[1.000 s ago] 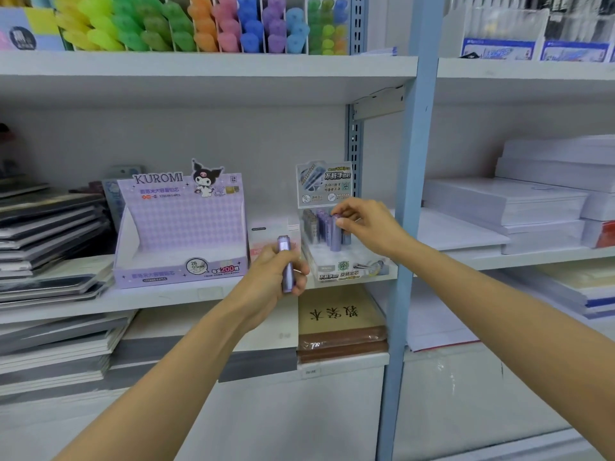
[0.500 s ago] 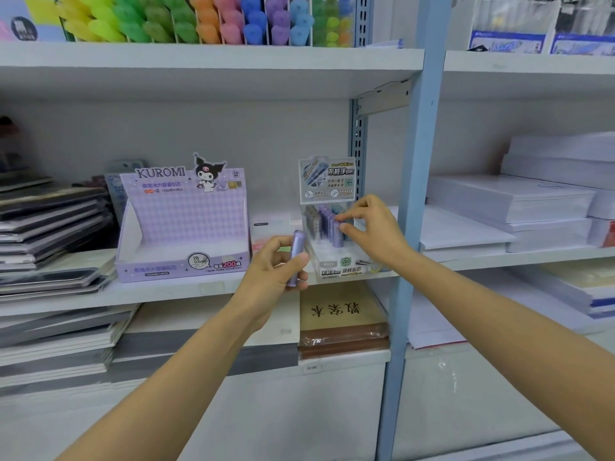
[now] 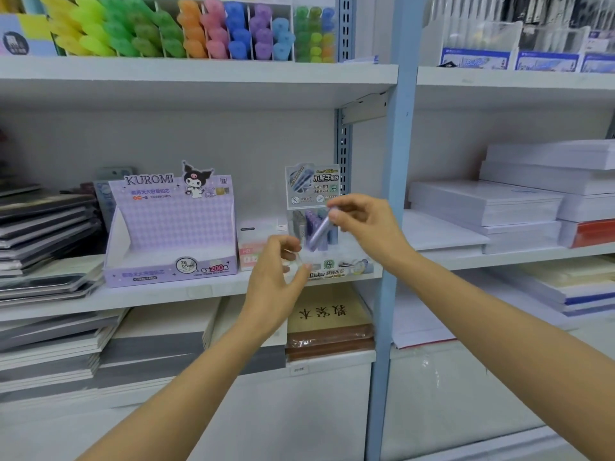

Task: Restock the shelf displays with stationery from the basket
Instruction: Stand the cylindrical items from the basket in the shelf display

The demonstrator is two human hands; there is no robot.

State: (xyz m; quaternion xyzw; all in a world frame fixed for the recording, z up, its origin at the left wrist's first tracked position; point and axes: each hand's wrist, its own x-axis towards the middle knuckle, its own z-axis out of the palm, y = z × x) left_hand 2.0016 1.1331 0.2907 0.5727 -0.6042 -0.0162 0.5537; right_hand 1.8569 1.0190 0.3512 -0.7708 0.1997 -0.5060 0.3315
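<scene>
While right hand (image 3: pixel 364 224) pinches 1 purple tube (image 3: pixel 317 232) by its top, tip angled to 7 o'clock, likely for slotting into clear display (image 3: pixel 336 271), left hand (image 3: pixel 269 276) hovers empty, relaxed.

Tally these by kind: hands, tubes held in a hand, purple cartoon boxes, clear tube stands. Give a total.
Hands: 2, left hand and right hand
Held tubes: 1, the tube in the right hand
Purple boxes: 1, the purple box
Clear stands: 1, the clear stand
Total: 5
</scene>
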